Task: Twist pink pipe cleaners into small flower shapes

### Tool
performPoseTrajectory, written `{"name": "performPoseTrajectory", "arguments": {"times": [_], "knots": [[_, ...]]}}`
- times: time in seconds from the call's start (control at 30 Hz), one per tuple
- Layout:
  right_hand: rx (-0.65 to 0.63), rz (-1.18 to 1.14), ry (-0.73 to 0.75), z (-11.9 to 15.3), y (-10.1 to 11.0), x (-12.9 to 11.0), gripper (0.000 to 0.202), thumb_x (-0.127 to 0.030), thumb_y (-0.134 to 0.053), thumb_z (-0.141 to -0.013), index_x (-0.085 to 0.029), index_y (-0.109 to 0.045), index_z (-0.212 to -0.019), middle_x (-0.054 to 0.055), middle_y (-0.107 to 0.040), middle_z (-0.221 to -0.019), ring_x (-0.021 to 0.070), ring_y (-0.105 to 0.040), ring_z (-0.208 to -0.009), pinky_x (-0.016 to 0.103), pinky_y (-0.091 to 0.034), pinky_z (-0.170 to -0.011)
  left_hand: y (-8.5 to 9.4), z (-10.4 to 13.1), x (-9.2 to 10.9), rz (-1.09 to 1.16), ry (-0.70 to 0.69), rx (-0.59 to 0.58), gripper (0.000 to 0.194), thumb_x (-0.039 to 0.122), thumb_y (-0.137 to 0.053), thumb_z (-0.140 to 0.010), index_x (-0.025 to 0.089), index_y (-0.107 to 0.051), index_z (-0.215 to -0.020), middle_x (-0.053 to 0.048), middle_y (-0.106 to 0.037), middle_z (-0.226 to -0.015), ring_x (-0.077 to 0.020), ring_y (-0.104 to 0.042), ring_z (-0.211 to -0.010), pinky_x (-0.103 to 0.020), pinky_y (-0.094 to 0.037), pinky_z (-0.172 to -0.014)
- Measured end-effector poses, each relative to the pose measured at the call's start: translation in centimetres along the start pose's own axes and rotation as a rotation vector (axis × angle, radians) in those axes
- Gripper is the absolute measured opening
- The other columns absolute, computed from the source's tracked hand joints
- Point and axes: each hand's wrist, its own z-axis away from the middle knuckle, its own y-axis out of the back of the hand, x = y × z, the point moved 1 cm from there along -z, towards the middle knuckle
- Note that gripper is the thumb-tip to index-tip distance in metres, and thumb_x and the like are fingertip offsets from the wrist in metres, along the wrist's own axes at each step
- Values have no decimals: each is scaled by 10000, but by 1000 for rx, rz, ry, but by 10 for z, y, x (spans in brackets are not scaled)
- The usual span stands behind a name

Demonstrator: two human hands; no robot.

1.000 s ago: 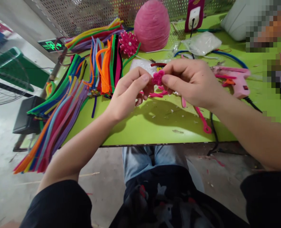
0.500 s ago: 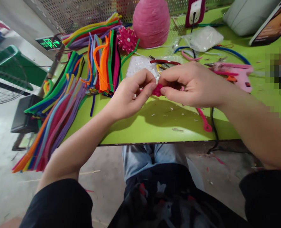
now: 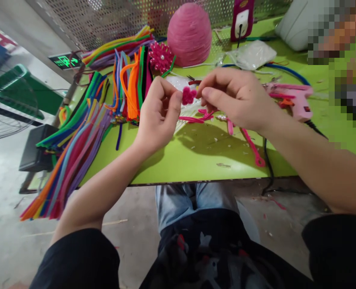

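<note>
A small magenta fuzzy pipe-cleaner flower (image 3: 189, 95) is held up above the table, its rounded petals facing me. My left hand (image 3: 161, 112) pinches it at the left edge between thumb and index finger. Close by its right edge, my right hand (image 3: 230, 96) has its thumb and fingers curled in a pinch; whether anything sits between those fingertips is hidden. Pink pipe-cleaner pieces (image 3: 196, 119) lie on the table beneath both hands. A longer pink pipe cleaner with a looped end (image 3: 253, 150) rests nearer the front edge.
Bundles of coloured pipe cleaners (image 3: 75, 160) cover the left side, some overhanging the green table (image 3: 166, 168). A larger pink flower (image 3: 161, 57) and a pink wrapped dome (image 3: 189, 36) stand behind. At right are a pink glue gun (image 3: 298, 100), its cord, and a plastic bag (image 3: 253, 55).
Both hands have shifted up and left, and the fingers have drawn apart. The flower, earlier mostly covered between the fingertips, now shows whole beside the left fingertips.
</note>
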Motion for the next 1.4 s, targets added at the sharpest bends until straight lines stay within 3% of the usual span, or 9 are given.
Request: {"name": "performPoseTrajectory", "arguments": {"times": [0.13,0.3,0.4,0.5,0.73,0.97,1.1,1.23,1.4], "knots": [[9,19,25,3,-7,-5,294,-424,-817,-995,-217,-642,-884,-31,-583,-758,124,-487,-672,300,-372,-626,-1,4,10,49,123,-62,400,589,-666,-1065,256,-511,-907,28,-473,-705,-106,-458,-594,-308,-335,-502],[-31,89,-4,4,-8,-9,228,-208,-721,-1028,-221,-593,-840,-44,-525,-696,119,-442,-637,311,-332,-615,3,2,21,190,335,-204,335,555,-688,-1043,244,-620,-938,6,-603,-743,-109,-535,-557,-282,-389,-453],[-26,152,-25,6,-8,-12,210,-156,-684,-1017,-222,-591,-840,-30,-528,-702,130,-443,-658,312,-338,-612,4,0,22,173,295,-206,365,564,-788,-971,239,-636,-901,2,-624,-743,-107,-552,-553,-273,-407,-444],[-5,163,-39,8,-10,-12,192,-272,-716,-1030,-238,-596,-885,-8,-595,-777,148,-489,-688,312,-383,-616,2,0,20,141,275,-168,410,578,-802,-956,243,-599,-836,22,-577,-669,-97,-513,-512,-256,-389,-422],[-14,237,-30,8,-10,-12,248,-390,-721,-1027,-244,-602,-866,-3,-604,-742,161,-516,-682,322,-429,-632,4,-1,17,211,426,-174,333,495,-748,-998,241,-636,-814,5,-620,-668,-96,-520,-498,-223,-350,-390],[-127,382,30,8,-4,-19,182,-303,-705,-990,-237,-612,-848,-8,-612,-732,157,-495,-661,337,-402,-654,13,-10,19,104,276,-311,406,585,-773,-969,225,-702,-794,-19,-624,-658,-116,-542,-558,-261,-394,-460],[-162,421,48,8,-5,-18,175,-250,-702,-955,-248,-582,-828,2,-606,-759,174,-505,-700,343,-385,-674,10,-7,22,43,225,-318,451,626,-732,-990,225,-673,-792,-10,-596,-647,-130,-569,-605,-259,-429,-502],[-208,455,46,8,-6,-19,200,-254,-689,-955,-264,-548,-814,4,-579,-746,190,-493,-710,348,-364,-655,7,-3,23,18,249,-302,425,607,-711,-1012,237,-655,-810,5,-575,-636,-130,-554,-592,-253,-413,-494],[-119,409,25,8,-5,-19,186,-246,-686,-983,-252,-565,-842,-9,-579,-722,174,-488,-676,346,-369,-658,9,-4,16,89,312,-280,437,614,-683,-1029,230,-658,-822,-8,-611,-676,-130,-588,-598,-253,-454,-508]]}}
